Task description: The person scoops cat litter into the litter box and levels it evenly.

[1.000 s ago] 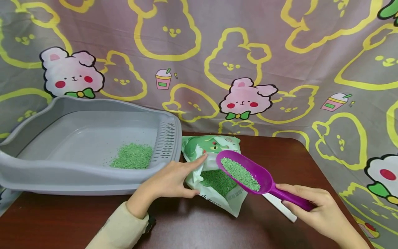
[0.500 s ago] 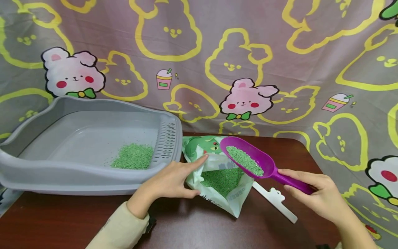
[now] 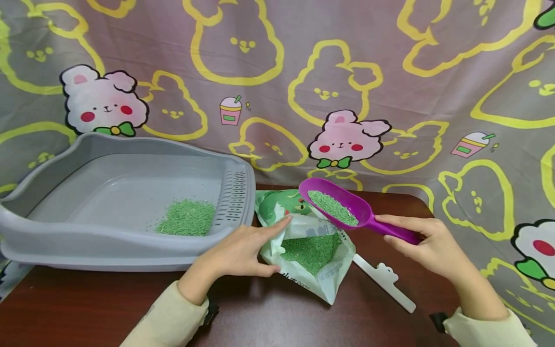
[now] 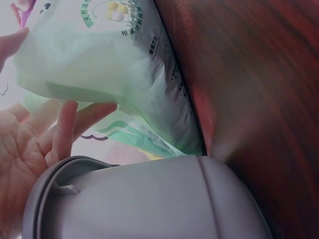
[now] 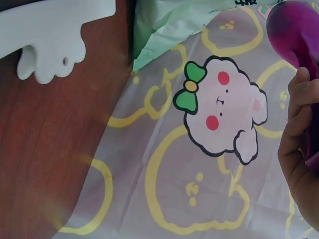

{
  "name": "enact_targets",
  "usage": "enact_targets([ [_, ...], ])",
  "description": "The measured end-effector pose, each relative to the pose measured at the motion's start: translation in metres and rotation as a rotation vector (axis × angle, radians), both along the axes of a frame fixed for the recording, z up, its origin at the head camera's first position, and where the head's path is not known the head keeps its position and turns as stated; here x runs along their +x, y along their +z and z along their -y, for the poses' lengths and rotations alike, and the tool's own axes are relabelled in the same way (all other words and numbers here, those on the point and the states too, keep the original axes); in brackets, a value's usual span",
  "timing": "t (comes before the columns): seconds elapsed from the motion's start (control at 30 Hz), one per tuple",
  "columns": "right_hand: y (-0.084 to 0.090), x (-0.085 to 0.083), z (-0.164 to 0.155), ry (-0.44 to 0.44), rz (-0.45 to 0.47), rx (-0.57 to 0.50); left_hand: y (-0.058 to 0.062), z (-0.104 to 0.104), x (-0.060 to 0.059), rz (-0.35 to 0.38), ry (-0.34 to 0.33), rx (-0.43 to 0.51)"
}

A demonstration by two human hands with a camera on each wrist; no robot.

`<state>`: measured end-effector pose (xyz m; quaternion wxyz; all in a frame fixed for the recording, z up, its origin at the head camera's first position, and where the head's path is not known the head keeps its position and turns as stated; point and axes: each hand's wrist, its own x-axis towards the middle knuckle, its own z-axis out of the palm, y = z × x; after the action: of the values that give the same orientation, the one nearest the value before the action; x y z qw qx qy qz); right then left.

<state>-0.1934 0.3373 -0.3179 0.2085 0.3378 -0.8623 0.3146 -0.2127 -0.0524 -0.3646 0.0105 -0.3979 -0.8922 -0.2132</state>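
Carrying pellets: right hand (image 3: 427, 241) grips loaded purple scoop (image 3: 336, 207) above open bag (image 3: 310, 241); left hand (image 3: 240, 250), fingers straight, steadies bag; best kept level toward grey tray (image 3: 108, 241).

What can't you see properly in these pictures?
- Small print on the green and white pellet bag: too small in the head view, blurred in the left wrist view.
- Handle end of the purple plastic scoop: covered by the right hand.
- White flat plastic tool on the brown table: its top end lies behind the bag.
- Grey plastic litter tray: cut off at the left edge of the head view.
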Motion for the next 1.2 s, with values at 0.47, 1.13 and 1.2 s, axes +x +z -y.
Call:
enact_targets([
  [0.47,0.004,-0.028,0.013,-0.033,0.105,0.03,0.001,0.0,0.0,-0.007,-0.004,0.006],
  [1.13,0.024,-0.083,0.053,0.044,0.359,0.071,0.001,-0.001,0.0,0.005,0.005,-0.001],
  [1.2,0.031,-0.089,0.058,0.054,0.359,0.089,0.0,-0.001,0.0,0.006,0.008,0.002],
])
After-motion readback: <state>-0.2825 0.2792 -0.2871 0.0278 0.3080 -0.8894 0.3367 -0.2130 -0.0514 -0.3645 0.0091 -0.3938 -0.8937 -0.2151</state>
